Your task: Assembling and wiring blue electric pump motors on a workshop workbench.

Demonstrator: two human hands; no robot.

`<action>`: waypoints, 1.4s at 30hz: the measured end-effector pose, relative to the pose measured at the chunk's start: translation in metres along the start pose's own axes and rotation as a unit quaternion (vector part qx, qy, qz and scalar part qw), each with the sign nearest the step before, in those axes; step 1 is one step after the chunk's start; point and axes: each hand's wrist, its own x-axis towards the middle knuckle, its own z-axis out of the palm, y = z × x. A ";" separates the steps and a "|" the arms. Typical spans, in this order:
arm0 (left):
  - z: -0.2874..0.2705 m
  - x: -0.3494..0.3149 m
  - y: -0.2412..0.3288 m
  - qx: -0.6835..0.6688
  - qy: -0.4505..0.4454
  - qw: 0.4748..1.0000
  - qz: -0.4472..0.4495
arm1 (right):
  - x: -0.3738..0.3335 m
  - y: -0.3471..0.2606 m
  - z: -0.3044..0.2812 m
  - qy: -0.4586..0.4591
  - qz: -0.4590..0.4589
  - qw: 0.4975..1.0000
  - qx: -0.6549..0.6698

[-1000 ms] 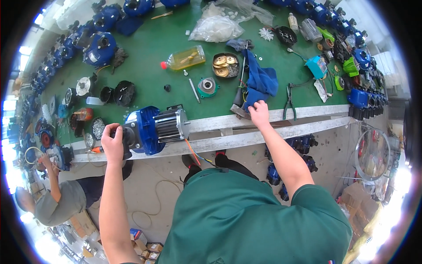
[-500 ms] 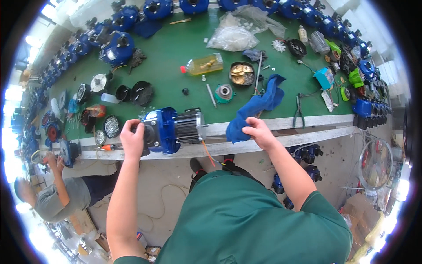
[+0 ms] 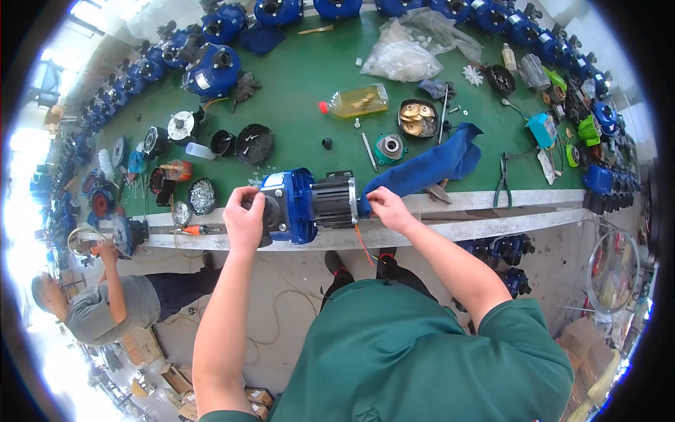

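At the near edge of a green-topped workbench (image 3: 316,70), I look down on a blue motor unit (image 3: 302,204) lying on its side, its long axis running left to right. The left hand (image 3: 245,218) grips the dark left end, fingers curled round the fitting; the right hand (image 3: 390,209), in a narrow pinch, holds the near-left corner of a blue cloth (image 3: 446,158) just beside the unit's right end. From that pinch the ribbed motor body lies straight to the left, its end face turned toward the cloth, so the right hand is the nearer to that end. The cloth stretches to the far right across the bench. Watching remotely, I cannot tell whether it touches the end; fingers and fabric cover the spot. Loose wires (image 3: 364,243) hang on the near side.
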 end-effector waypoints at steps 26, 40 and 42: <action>0.001 -0.005 0.000 0.002 0.011 1.000 -0.028 | 0.013 0.026 0.024 0.106 -0.233 0.936 -0.243; 0.001 -0.009 -0.004 0.013 0.012 0.999 -0.041 | 0.023 0.008 0.029 0.071 0.140 0.988 0.002; 0.001 -0.009 -0.008 0.005 0.012 0.999 -0.037 | 0.016 0.008 0.023 0.054 -0.060 0.963 -0.256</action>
